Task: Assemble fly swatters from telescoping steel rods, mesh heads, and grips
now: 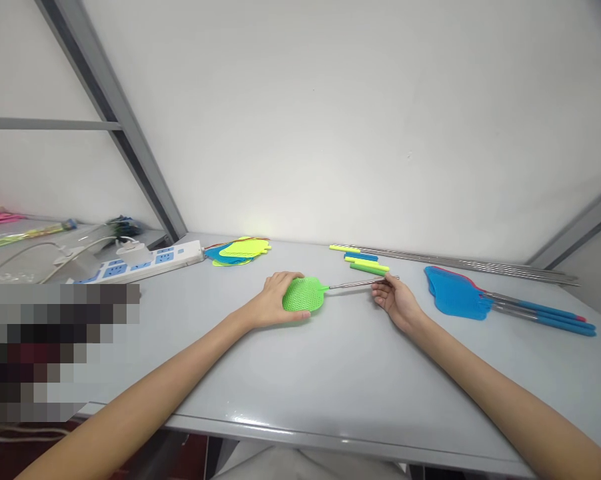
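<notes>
A bright green fly swatter (304, 295) lies across the middle of the table, its mesh head joined to a thin metal rod (353, 285). My left hand (273, 301) is wrapped around the head from the left, thumb along the near edge and fingers at the far edge. At the rod's right end, my right hand (398, 303) pinches the metal between thumb and fingers. Just behind that hand lie a green handle tube (368, 268), a blue tube (361, 257) and yellow tubes (344, 248).
Long metal rods (460, 261) lie along the wall. Blue fly swatters (458, 297) with a red edge among them are stacked at right. Yellow and blue swatter heads (243, 248) sit back left, beside a white power strip (150, 263) with cables. The table's front edge (300, 437) is near me.
</notes>
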The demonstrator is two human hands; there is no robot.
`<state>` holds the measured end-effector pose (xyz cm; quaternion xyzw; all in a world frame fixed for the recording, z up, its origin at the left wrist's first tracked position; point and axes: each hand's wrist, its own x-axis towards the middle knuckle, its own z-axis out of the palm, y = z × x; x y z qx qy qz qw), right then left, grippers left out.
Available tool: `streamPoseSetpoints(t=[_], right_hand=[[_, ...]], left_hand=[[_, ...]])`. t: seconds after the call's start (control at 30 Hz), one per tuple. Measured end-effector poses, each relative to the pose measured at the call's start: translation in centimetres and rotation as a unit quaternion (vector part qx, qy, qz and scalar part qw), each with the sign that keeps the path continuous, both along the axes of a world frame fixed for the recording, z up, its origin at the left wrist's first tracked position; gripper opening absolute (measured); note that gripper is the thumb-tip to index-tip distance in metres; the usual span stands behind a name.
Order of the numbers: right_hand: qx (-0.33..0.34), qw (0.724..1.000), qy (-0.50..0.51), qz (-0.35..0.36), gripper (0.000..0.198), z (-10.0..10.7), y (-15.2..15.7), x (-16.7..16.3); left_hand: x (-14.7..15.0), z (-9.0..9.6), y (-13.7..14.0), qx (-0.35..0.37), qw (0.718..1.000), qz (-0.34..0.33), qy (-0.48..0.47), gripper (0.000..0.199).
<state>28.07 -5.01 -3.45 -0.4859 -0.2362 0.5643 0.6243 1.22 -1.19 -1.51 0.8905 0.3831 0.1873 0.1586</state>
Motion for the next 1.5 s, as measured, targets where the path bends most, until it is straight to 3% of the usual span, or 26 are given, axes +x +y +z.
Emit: streamPoseSetpoints(t=[0.47,0.9,1.07,1.5], right_hand=[[0.024,1.0,0.003,-0.009,0.017,-0.81,0.41,0.35],[0.041,0.999,0.013,-0.027,0.016,-0.98,0.5,0.25],[0.077,0.997,0.028,-0.016,0.019,-0.68,0.36,0.04],[0.089,0.996,0.01,0.008,0.02,-0.33,-0.04,-0.12]], left_hand=[[0.09,0.2,-0.34,0.033,0.997,-0.061,-0.018,0.068],[0.04,0.11,-0.39,0.015,0.999,-0.04,-0.017,0.068],[-0.05,-0.01,-0.14,0.033,0.999,-0.013,-0.017,0.07],[-0.03,-0.08,0.0,0.08,0.997,-0.007,-0.002,0.068]])
